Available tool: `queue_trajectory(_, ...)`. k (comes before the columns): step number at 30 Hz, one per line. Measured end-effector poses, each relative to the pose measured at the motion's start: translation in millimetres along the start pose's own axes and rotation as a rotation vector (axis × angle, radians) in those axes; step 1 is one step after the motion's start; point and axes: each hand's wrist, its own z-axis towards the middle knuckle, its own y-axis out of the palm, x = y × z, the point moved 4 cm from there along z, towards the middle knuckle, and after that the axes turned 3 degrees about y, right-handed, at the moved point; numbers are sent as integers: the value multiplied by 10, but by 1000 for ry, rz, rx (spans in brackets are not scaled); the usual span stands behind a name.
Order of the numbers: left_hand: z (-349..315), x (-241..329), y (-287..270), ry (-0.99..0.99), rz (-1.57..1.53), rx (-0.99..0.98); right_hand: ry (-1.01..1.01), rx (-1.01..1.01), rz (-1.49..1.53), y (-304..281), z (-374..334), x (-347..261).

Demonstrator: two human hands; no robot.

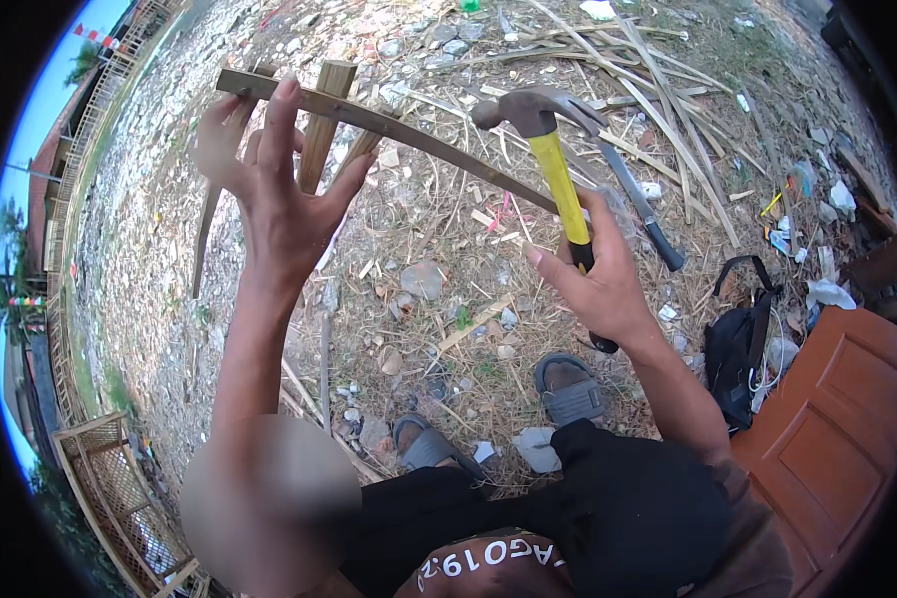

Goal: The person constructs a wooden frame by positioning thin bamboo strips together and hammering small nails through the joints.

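In my left hand [274, 184] is a rough wooden frame, its long dark slat [439, 159] slanting across toward the right hand. Shorter wooden pieces, among them a thick post [321, 125], meet the slat near my left fingers. The index fingertip lies against the slat, and the thumb reaches beside another short piece. My right hand [603, 284] is wrapped round the yellow and black handle of a claw hammer [558, 169], head up. The slat's right end passes behind the hammer handle; whether the right fingers also touch it is hidden.
A grey-shafted tool with a dark grip [643, 204] lies beyond the hammer. Thin wooden strips [658, 90] are heaped on the stony ground. At the right are a black bag [738, 349] and a brown panelled door [837, 419]. A lattice wooden frame [120, 498] stands lower left.
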Motion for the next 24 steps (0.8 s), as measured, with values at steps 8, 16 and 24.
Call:
queue_trajectory(8, -29, -76, -270, 290, 21, 349, 27, -133, 145, 337, 498, -324)
queue_trajectory(16, -1175, -336, -651, -187, -367, 168, -122, 51, 395, 824, 164, -51)
queue_trajectory(24, -1674, 16, -818, -1113, -1539, 135, -371, -243, 283, 1125, -53, 518)
